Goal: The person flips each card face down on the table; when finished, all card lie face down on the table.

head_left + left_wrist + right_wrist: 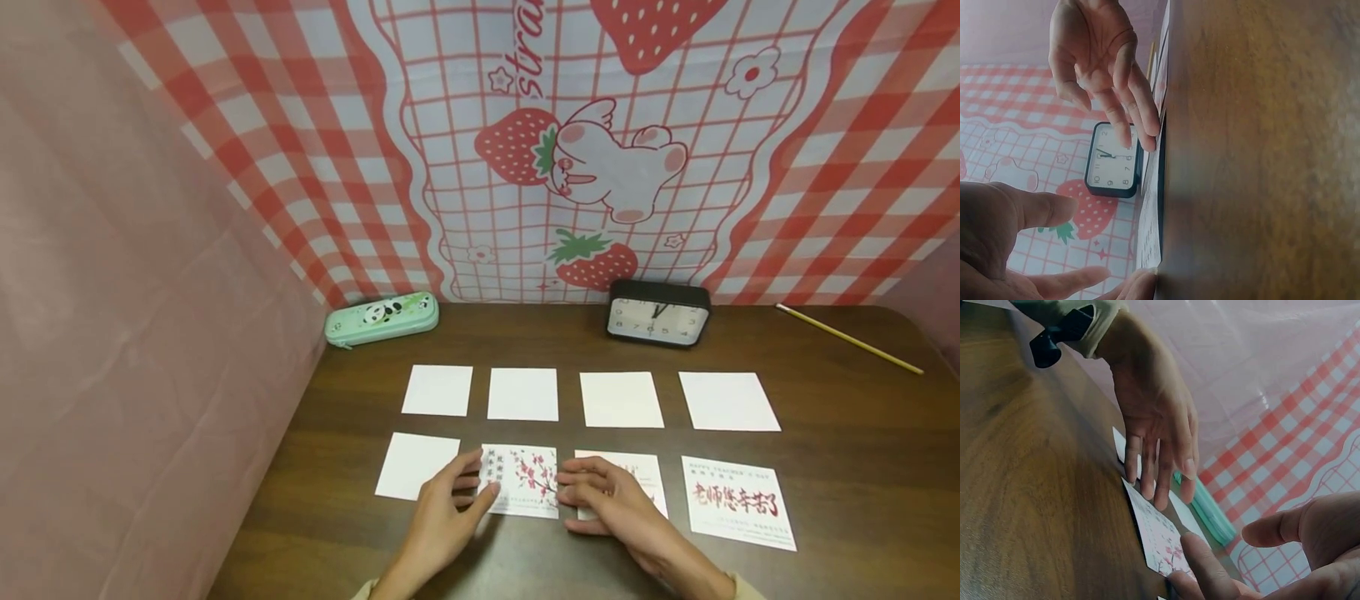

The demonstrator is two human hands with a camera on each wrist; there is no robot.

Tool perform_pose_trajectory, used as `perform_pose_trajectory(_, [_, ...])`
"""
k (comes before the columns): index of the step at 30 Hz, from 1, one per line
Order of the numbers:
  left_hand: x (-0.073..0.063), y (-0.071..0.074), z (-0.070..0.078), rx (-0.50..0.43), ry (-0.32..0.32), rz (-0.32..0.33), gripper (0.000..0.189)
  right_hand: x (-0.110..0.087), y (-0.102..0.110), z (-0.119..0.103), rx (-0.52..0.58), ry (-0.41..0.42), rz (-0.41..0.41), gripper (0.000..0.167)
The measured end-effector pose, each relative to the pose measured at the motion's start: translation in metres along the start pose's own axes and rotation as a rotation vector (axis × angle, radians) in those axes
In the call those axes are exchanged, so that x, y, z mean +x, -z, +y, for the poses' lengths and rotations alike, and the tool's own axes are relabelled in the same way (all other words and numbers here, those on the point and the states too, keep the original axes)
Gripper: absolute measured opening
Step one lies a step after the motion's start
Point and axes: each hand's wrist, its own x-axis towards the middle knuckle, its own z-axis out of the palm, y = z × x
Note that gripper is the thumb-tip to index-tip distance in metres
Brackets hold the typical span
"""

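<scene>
A white card printed with red blossoms (522,483) lies on the table between the two hands. My left hand (450,504) is at its left edge, fingers loosely extended and fingertips right at the edge. At the opposite edge is my right hand (611,508), its fingers nearly straight with the tips touching the card's side. Under the right hand lies another printed card (645,475), partly hidden. In the right wrist view the blossom card (1159,540) spans between the fingertips of both hands, close over the table. Neither thumb presses on it.
A blank white card (416,467) lies left of the blossom card; a card with red lettering (738,504) lies far right. Behind is a row of several blank cards (522,394). At the back are a green pencil case (382,319), a black clock (658,313) and a yellow pencil (847,337).
</scene>
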Motion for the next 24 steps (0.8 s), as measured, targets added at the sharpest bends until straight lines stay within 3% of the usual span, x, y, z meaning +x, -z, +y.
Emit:
perform_pose_trajectory(8, [-0.0005,-0.0034,0.0001,-0.014,0.016,-0.003,0.054,0.0019,-0.0041,0.0034,0.073,0.01,-0.043,0.054])
perform_pose_trajectory(19, [-0.0014,-0.0028,0.0033,0.018,-0.003,-0.011,0.057,-0.0031,-0.0008,-0.006,0.016,0.008,0.053,0.053])
perform_pose_trajectory(24, [-0.0025,-0.0018,0.0029,0.012,0.003,-0.01,0.057,-0.0048,-0.0032,-0.0043,0.021,-0.004,0.047,0.054])
